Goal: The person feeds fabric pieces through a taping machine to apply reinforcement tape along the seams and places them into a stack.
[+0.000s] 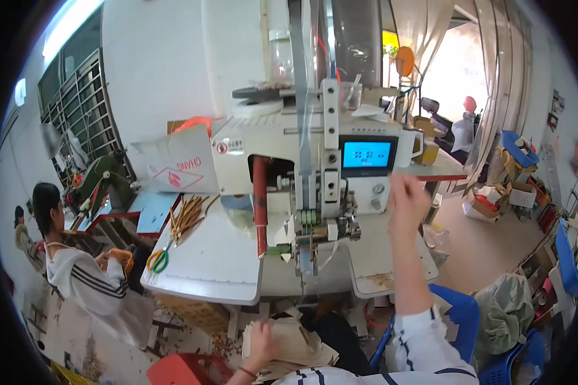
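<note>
My right hand (408, 200) is raised in front of the sewing machine (237, 138), just right of its lit blue screen (366, 154). Its fingers are bunched together; anything between them is too small to make out. Low in the view, my left hand (262, 345) lies at the left side of a loose stack of flat beige pieces (298, 344) on my lap. Blur hides how its fingers are set. A grey strip (306, 96) runs down the machine's front to the needle area, where a small pale scrap (329, 255) hangs.
On the white machine table (205, 273) lie green-and-orange scissors (158, 258) and a bundle of tan strips (186, 218). A red plastic stool (180, 370) stands at lower left. A person in a white hooded top (90, 289) sits at left. Blue baskets (510, 366) are at lower right.
</note>
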The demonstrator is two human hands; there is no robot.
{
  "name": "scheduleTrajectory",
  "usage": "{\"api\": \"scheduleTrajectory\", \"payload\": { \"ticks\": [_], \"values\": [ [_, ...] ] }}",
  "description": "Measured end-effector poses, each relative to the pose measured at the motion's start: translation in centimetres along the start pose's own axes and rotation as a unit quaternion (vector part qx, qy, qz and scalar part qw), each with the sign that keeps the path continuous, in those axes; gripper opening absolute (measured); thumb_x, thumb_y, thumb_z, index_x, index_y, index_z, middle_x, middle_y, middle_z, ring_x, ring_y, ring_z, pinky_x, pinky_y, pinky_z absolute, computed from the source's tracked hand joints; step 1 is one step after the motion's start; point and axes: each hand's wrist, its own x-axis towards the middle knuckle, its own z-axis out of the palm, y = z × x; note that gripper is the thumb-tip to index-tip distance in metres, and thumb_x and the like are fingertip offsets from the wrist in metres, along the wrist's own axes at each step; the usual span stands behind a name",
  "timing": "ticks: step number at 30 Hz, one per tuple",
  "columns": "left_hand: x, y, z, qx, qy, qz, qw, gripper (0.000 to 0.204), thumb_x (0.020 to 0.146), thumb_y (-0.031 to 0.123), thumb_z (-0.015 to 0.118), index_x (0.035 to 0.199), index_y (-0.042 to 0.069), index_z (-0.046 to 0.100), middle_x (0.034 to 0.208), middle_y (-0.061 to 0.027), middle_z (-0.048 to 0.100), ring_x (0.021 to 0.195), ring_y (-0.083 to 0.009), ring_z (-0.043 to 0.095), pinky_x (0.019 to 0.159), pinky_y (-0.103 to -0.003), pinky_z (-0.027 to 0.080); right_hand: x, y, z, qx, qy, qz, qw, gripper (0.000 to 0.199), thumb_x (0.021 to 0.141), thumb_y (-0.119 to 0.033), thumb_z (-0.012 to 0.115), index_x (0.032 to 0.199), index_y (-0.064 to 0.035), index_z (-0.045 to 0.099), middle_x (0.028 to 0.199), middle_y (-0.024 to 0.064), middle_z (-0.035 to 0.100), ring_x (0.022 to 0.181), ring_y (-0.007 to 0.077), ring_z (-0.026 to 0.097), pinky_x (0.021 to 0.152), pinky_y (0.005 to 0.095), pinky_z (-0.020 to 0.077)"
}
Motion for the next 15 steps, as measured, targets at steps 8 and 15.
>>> {"api": "scheduleTrajectory", "payload": {
  "ticks": [8,15],
  "values": [
    [-2.2,2.0,2.4,0.121,-0.076,0.043,0.989,0.028,0.064,0.018,0.063,0.084,0.002,0.054,0.100,-0.0180,0.048,0.100,-0.0357,0.043,0.089,-0.047,0.032,15.3,-12.1,11.7,0.065,-0.296,0.083,0.949,0.020,0.075,-0.020,0.068,0.075,-0.0001,0.064,0.055,-0.0034,0.042,0.045,0.0035,0.030,0.040,0.0199,0.0184],
    [-1.8,1.5,2.4,0.084,-0.049,0.058,0.994,0.027,0.064,0.017,0.064,0.083,0.002,0.053,0.100,-0.0173,0.048,0.098,-0.0361,0.043,0.087,-0.048,0.033,23.1,-15.4,15.3,0.088,-0.354,-0.053,0.929,0.010,0.077,-0.013,0.063,0.076,-0.0029,0.060,0.057,-0.0022,0.047,0.041,0.0006,0.029,0.036,0.0178,0.0154]
  ]
}}
